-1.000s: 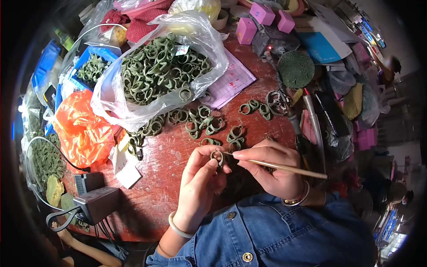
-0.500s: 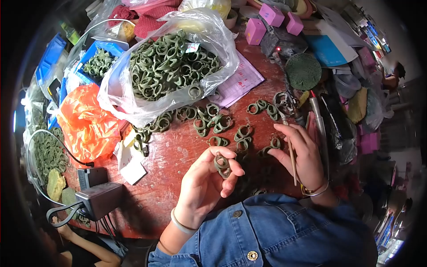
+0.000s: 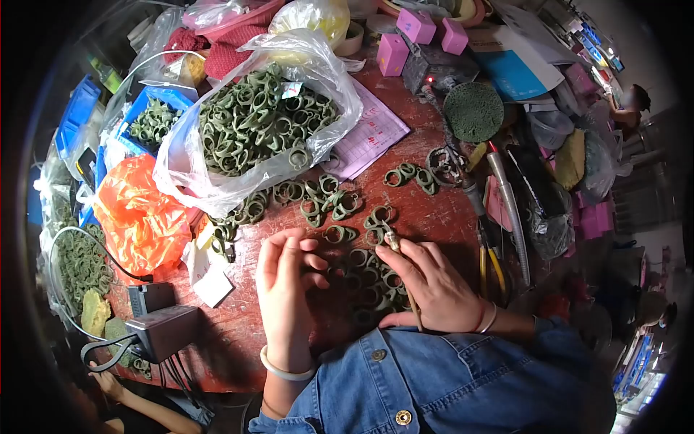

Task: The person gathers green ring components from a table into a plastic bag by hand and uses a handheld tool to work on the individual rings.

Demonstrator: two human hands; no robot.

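My left hand is raised over the red table, its fingers loosely curled and apart, with no ring seen in it. My right hand lies palm down and grips a thin tool with a wooden handle; its light tip shows past the index finger. That tip is beside a dark green ring near the middle of the table. Between the two hands sits a cluster of similar green rings, partly shaded and partly covered by my right hand. More loose green rings lie just beyond.
A clear plastic bag heaped with green rings stands at the back, beside an orange bag and a blue bin. Pliers and a metal handpiece lie right. A black adapter box sits left. Another person's arm shows lower left.
My left hand has drawn left, and the ring it held is no longer seen in its fingers. My right hand has come left and down with the tool. The view has shifted slightly.
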